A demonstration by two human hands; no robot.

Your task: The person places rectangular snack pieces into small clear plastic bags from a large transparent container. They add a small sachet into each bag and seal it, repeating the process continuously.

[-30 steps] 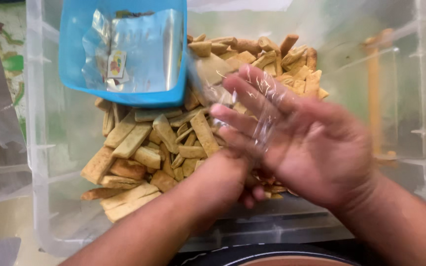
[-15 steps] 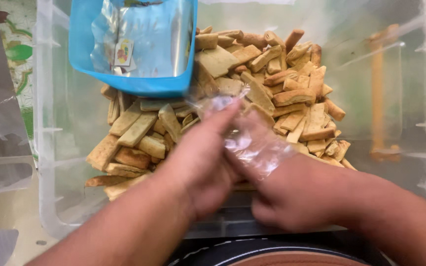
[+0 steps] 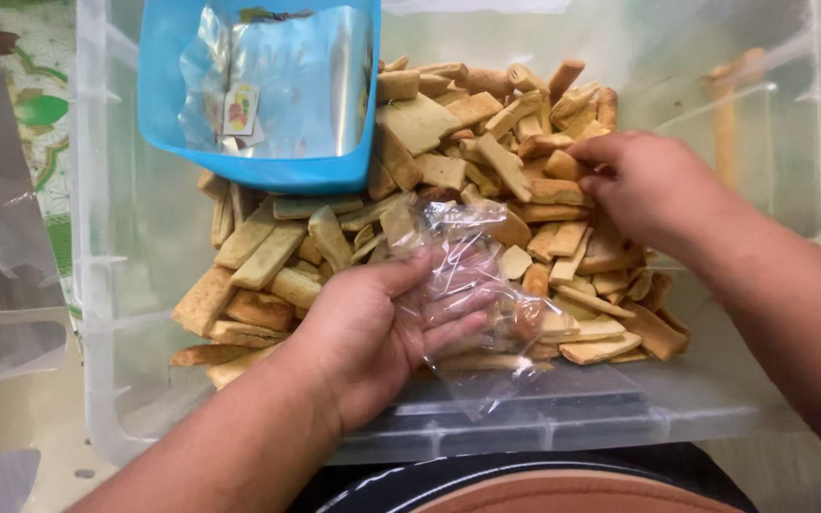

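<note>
The left hand is curled around a small clear crinkled plastic bag, fingers partly closed w/ the film pinched between thumb and fingers; the bag sits just above the pile of tan rectangular baked biscuit pieces inside the large clear plastic tub. The right hand is down on the pile's far right side, fingers bent over a few pieces; whether it has actually gripped any can't be told. A blue plastic scoop-shaped tray holding silvery foil packets rests on the pile's back left. Judgement: the bag mouth wants to be held wide and close to the right hand, so pieces drop in w/o snapping. Small handfuls are safer; brittle pieces and thin film tear easily.
</note>
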